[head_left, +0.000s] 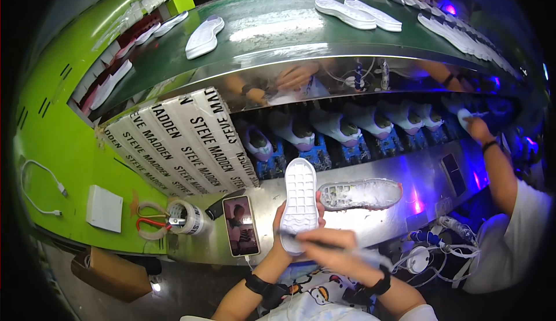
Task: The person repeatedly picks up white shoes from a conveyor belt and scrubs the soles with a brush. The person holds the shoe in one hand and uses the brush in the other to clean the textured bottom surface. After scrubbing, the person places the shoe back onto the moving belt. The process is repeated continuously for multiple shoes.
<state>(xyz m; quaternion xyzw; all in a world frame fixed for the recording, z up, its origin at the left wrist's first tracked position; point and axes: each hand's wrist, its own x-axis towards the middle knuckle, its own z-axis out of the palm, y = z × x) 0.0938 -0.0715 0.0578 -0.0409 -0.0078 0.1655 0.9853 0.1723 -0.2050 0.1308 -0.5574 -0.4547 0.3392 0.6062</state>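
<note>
Upright, white sole (299,196) in left hand (282,224) — right hand (333,247) holding brush (324,241).

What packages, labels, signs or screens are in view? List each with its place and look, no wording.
Printed sheet: left of centre, white with black lettering, leaning.
Phone: flat on the metal bench, beside the left hand, screen lit.
White flat box: on the green surface, far left.

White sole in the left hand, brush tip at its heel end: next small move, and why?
Probably draw the brush along the white sole toward its toe. The left hand holds the sole upright with its treaded face to the camera, the right hand has the tip at the lower end, and the tread above it looks untouched, though any coating is hard to tell.
</note>
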